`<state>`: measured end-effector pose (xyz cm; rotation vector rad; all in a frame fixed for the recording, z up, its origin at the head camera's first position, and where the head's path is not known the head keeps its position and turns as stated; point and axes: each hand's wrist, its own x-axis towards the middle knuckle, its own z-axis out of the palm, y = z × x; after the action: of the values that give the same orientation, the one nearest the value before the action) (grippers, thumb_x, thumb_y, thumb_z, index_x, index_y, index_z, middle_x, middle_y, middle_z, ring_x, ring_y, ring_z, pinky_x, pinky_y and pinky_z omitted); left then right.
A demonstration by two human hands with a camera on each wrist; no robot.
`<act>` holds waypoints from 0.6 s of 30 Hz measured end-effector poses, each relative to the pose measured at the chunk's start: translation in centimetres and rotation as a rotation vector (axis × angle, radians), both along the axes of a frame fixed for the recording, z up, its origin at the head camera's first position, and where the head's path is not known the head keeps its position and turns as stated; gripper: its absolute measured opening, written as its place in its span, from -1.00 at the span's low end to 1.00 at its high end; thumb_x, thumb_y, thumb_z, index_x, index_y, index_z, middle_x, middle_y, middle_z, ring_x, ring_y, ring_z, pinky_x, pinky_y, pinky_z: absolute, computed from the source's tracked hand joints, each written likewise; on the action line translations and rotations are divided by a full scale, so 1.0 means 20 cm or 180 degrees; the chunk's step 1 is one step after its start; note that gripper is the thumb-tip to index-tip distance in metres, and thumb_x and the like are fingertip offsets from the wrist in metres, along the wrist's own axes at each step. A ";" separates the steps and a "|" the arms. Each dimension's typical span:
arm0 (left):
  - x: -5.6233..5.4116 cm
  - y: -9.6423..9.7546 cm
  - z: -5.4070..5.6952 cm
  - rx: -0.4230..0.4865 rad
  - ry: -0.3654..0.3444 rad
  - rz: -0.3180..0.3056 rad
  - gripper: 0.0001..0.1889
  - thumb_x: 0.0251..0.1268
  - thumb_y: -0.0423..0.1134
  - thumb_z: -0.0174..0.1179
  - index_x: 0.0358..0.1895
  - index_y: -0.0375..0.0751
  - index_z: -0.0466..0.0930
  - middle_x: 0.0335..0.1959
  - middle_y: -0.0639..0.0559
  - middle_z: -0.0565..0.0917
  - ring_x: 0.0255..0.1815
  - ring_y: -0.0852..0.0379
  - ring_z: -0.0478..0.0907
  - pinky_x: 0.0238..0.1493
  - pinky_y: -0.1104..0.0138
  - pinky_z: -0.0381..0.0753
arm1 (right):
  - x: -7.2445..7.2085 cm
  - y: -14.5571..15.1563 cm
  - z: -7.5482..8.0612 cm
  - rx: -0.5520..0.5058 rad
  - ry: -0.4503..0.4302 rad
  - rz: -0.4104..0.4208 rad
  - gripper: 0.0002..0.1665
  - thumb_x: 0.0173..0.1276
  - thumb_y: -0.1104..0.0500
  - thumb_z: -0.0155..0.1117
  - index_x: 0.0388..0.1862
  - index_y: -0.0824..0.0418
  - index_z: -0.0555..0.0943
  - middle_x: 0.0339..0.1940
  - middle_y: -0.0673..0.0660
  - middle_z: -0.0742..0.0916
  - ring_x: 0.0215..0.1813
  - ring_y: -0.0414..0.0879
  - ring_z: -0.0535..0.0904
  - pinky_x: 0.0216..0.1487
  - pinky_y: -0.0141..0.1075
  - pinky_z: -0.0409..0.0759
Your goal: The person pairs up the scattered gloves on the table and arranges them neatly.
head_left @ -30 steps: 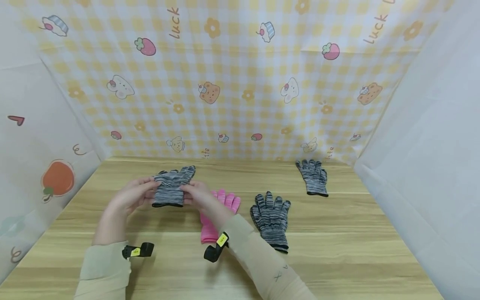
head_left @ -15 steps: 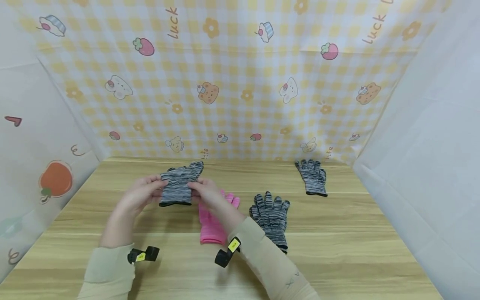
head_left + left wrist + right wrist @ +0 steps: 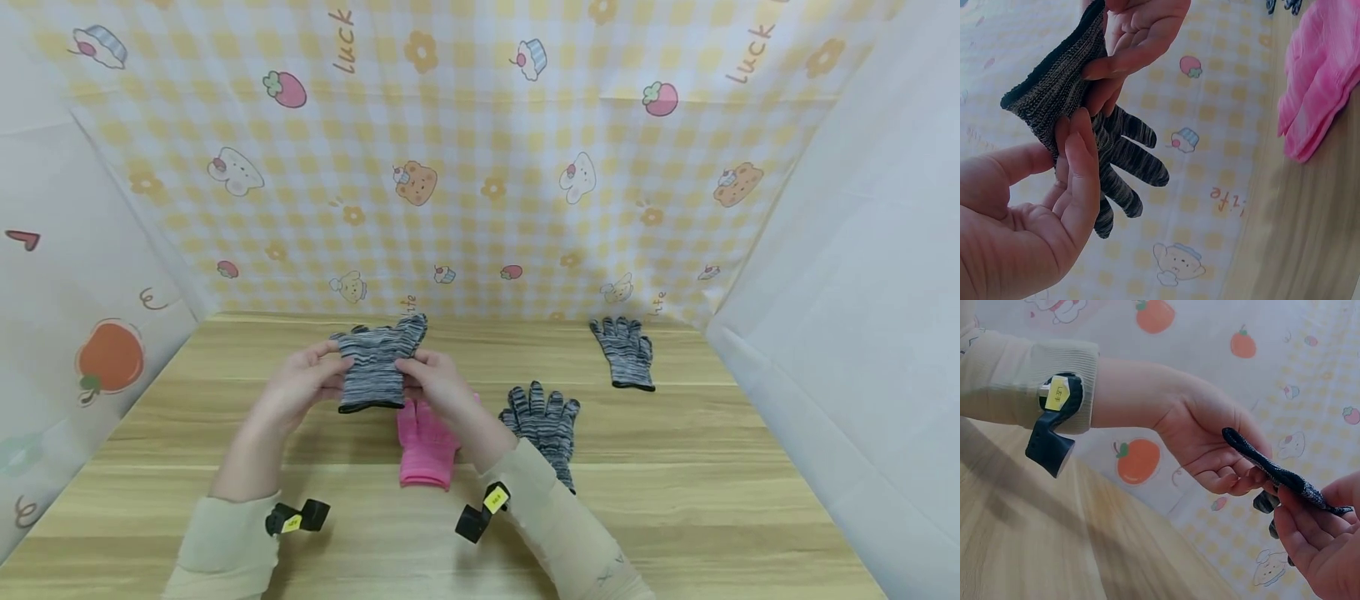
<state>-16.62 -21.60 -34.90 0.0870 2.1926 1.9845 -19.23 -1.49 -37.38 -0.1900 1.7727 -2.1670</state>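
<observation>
Both hands hold a grey-and-black striped knit glove (image 3: 372,367) above the table, its dark-edged cuff toward me and its fingers pointing away. My left hand (image 3: 303,382) pinches the left side of the glove, thumb on top. On the opposite side my right hand (image 3: 438,385) pinches it the same way. The left wrist view shows the glove's fingers (image 3: 1129,159) hanging spread below the cuff. Seen edge-on in the right wrist view, the cuff (image 3: 1272,469) is nearly flat. A pink glove (image 3: 426,454) lies on the table beneath, partly hidden by the right hand and forearm.
A second grey-black glove (image 3: 543,425) lies right of the pink one, partly covered by the right sleeve. Another grey-black glove (image 3: 628,354) lies at the back right of the wooden table (image 3: 712,492). A checked cloth (image 3: 480,167) hangs behind.
Both hands have carried the grey-black glove to the right and slightly away from me, toward a place above the pink glove. The gloves on the table have stayed put.
</observation>
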 end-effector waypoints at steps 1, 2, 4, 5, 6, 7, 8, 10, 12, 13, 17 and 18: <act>0.00 0.01 0.00 -0.0019 -0.0016 -0.0006 -0.27 0.45 -0.30 0.01 0.44 -0.56 -0.22 -0.64 0.20 0.42 -0.55 0.30 0.46 -0.33 0.41 0.59 | 0.00 0.02 0.00 0.0000 0.0017 0.0011 -0.61 0.42 0.29 0.13 -0.62 0.16 0.30 -0.63 0.00 0.54 -0.51 -0.22 0.48 -0.39 -0.40 0.50; 0.01 0.03 0.01 -0.0034 -0.0031 -0.0005 -0.26 0.45 -0.30 0.02 0.45 -0.54 -0.23 -0.63 0.20 0.43 -0.55 0.30 0.46 -0.31 0.41 0.60 | 0.01 0.03 0.00 -0.0014 0.0040 0.0016 -0.62 0.42 0.29 0.12 -0.62 0.16 0.31 -0.62 0.00 0.55 -0.50 -0.22 0.49 -0.37 -0.39 0.52; 0.01 0.05 0.01 -0.0069 -0.0031 -0.0016 -0.23 0.44 -0.30 0.03 0.46 -0.52 -0.26 -0.61 0.19 0.47 -0.55 0.29 0.47 -0.29 0.40 0.60 | 0.02 0.06 0.01 -0.0026 0.0061 0.0036 -0.66 0.42 0.28 0.11 -0.59 0.18 0.36 -0.60 0.00 0.57 -0.48 -0.22 0.51 -0.34 -0.38 0.53; 0.02 0.07 0.02 -0.0095 -0.0016 -0.0016 -0.23 0.43 -0.30 0.04 0.46 -0.51 -0.25 -0.60 0.17 0.48 -0.55 0.28 0.48 -0.29 0.39 0.61 | 0.02 0.08 0.02 -0.0032 0.0066 0.0037 -0.69 0.42 0.29 0.11 -0.56 0.19 0.40 -0.59 0.01 0.59 -0.46 -0.22 0.53 -0.32 -0.38 0.54; 0.02 0.08 0.02 -0.0112 -0.0005 -0.0022 -0.23 0.43 -0.30 0.05 0.47 -0.50 -0.25 -0.59 0.16 0.49 -0.55 0.28 0.49 -0.28 0.38 0.62 | 0.03 0.09 0.02 -0.0029 0.0078 0.0035 -0.76 0.42 0.29 0.11 -0.50 0.21 0.47 -0.54 0.01 0.63 -0.44 -0.21 0.56 -0.31 -0.38 0.56; 0.02 0.09 0.02 -0.0129 0.0014 -0.0033 -0.23 0.43 -0.30 0.05 0.47 -0.50 -0.25 -0.59 0.15 0.50 -0.55 0.27 0.50 -0.28 0.37 0.62 | 0.04 0.11 0.03 -0.0031 0.0080 0.0032 -0.80 0.42 0.29 0.10 -0.46 0.23 0.50 -0.51 0.02 0.66 -0.43 -0.21 0.57 -0.32 -0.39 0.56; 0.02 0.11 0.02 -0.0136 0.0033 -0.0044 -0.23 0.42 -0.31 0.05 0.47 -0.49 -0.25 -0.59 0.14 0.51 -0.54 0.26 0.50 -0.28 0.36 0.63 | 0.04 0.12 0.03 -0.0034 0.0085 0.0024 -0.83 0.42 0.30 0.10 -0.40 0.24 0.53 -0.49 0.03 0.67 -0.42 -0.21 0.58 -0.32 -0.40 0.57; 0.03 0.13 0.02 -0.0149 0.0054 -0.0064 -0.23 0.42 -0.31 0.05 0.47 -0.48 -0.25 -0.58 0.12 0.53 -0.54 0.24 0.52 -0.27 0.35 0.64 | 0.05 0.15 0.04 -0.0014 0.0113 0.0019 -0.81 0.42 0.30 0.10 -0.43 0.24 0.50 -0.51 0.02 0.64 -0.44 -0.21 0.55 -0.36 -0.41 0.53; 0.03 0.15 0.01 -0.0140 0.0063 -0.0081 -0.23 0.42 -0.32 0.05 0.47 -0.47 -0.24 -0.57 0.11 0.56 -0.53 0.23 0.53 -0.26 0.34 0.64 | 0.06 0.18 0.05 0.0008 0.0151 0.0013 -0.75 0.43 0.30 0.09 -0.50 0.23 0.44 -0.55 0.02 0.59 -0.47 -0.21 0.50 -0.39 -0.42 0.50; 0.03 0.16 0.01 -0.0124 0.0068 -0.0091 -0.23 0.42 -0.32 0.05 0.47 -0.47 -0.24 -0.56 0.09 0.57 -0.53 0.22 0.54 -0.26 0.33 0.64 | 0.06 0.19 0.05 0.0020 0.0167 0.0015 -0.70 0.43 0.30 0.09 -0.55 0.22 0.38 -0.57 0.01 0.55 -0.48 -0.20 0.47 -0.39 -0.41 0.48; 0.03 0.21 0.00 -0.0076 0.0117 -0.0165 -0.24 0.41 -0.34 0.05 0.48 -0.45 -0.23 -0.51 0.01 0.64 -0.49 0.16 0.59 -0.26 0.30 0.65 | 0.08 0.24 0.06 0.0090 0.0226 -0.0001 -0.65 0.44 0.29 0.08 -0.59 0.20 0.33 -0.59 0.01 0.51 -0.49 -0.19 0.43 -0.39 -0.38 0.46; 0.03 0.22 0.00 -0.0046 0.0131 -0.0187 -0.24 0.41 -0.34 0.06 0.48 -0.44 -0.21 -0.49 -0.01 0.65 -0.48 0.14 0.60 -0.26 0.29 0.65 | 0.08 0.26 0.06 0.0101 0.0230 -0.0011 -0.64 0.44 0.29 0.08 -0.60 0.19 0.32 -0.59 0.01 0.51 -0.49 -0.19 0.42 -0.39 -0.37 0.45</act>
<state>-16.01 -17.21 -34.96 0.1897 2.2028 1.9524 -17.65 3.66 -36.26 -0.2609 1.8466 -2.1585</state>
